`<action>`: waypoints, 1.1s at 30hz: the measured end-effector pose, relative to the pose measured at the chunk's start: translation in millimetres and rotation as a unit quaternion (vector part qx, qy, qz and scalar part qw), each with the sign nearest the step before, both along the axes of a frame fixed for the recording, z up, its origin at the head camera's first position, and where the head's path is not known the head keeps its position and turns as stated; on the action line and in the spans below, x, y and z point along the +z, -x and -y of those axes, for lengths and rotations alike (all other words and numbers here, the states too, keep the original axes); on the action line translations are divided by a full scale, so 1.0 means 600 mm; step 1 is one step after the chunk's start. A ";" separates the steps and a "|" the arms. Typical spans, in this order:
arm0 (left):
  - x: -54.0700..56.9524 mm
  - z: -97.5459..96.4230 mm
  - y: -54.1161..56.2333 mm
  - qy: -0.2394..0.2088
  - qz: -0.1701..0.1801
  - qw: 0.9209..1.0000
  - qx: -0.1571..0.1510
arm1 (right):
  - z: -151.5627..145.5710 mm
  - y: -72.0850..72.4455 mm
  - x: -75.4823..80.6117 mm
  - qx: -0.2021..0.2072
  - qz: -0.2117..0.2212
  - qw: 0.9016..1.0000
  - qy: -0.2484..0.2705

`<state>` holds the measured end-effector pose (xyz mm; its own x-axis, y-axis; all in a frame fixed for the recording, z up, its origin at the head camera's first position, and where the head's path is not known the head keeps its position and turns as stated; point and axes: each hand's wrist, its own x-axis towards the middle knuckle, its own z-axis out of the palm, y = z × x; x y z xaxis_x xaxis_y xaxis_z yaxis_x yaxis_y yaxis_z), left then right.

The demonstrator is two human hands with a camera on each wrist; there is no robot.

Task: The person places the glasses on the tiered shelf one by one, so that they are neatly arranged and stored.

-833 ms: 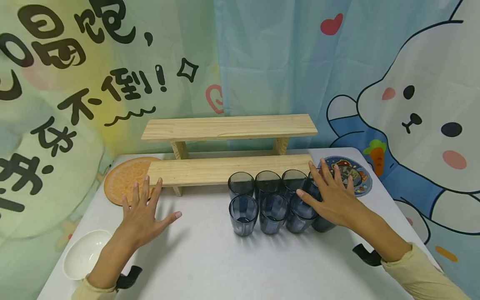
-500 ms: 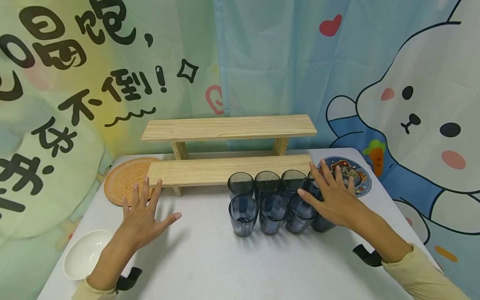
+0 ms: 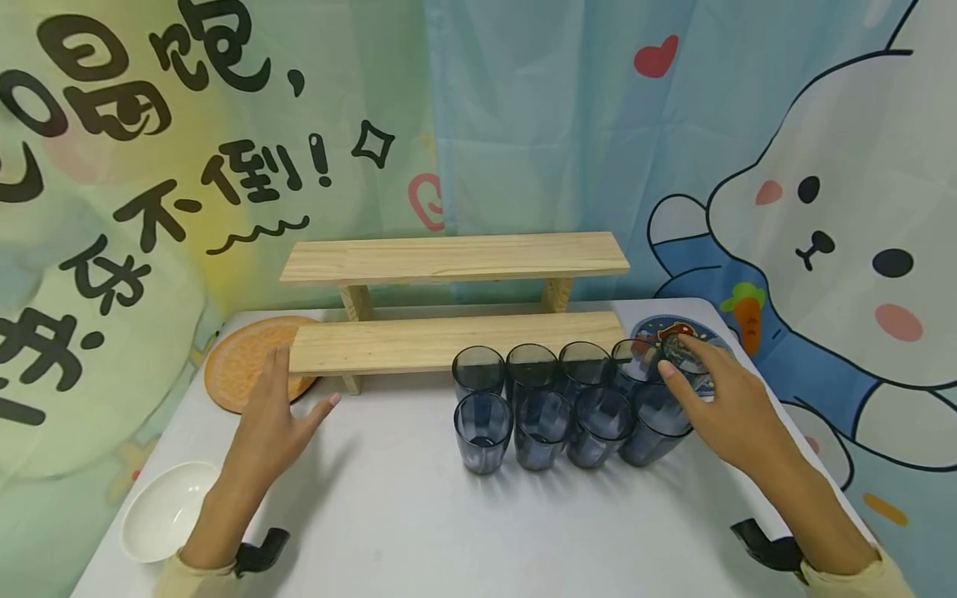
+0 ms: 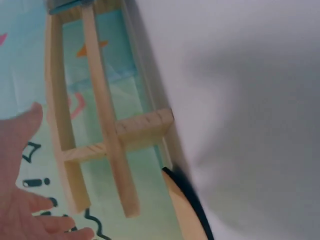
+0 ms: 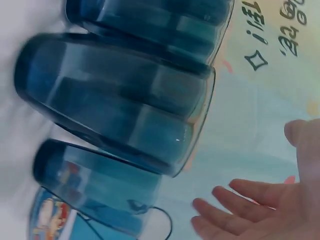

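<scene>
Several blue-tinted drinking glasses stand upright in two close rows in front of the wooden shelf. My right hand hovers at the right end of these rows, beside the front-right glass; the right wrist view has its fingers loosely extended and apart from the glasses. Partly behind that hand, another glass stands over the round blue patterned mat. Over the left of the table, my left hand holds nothing, its thumb spread from the fingers. Its fingertips overlap the orange round mat in the head view.
A two-tier wooden shelf stands at the back of the white table. A white bowl sits at the left edge, close to my left forearm. A printed curtain hangs behind the table.
My right hand has moved right, off the front of the glasses, uncovering the right-end ones. My left hand has turned, and its fingers have come closer together. The glasses stay in place.
</scene>
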<state>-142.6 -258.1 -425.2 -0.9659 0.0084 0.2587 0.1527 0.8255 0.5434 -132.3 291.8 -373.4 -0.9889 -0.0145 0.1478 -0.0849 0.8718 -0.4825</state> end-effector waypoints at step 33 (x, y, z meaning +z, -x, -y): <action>-0.081 0.011 0.082 -0.218 0.101 0.965 0.102 | -0.023 -0.051 -0.142 -0.003 0.012 0.975 0.224</action>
<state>-191.7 -264.9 -473.7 -0.9673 -0.2538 0.0016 -0.1335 0.5141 0.8473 -101.5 305.6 -458.8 -0.9919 0.0527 0.1153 -0.0643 0.5745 -0.8159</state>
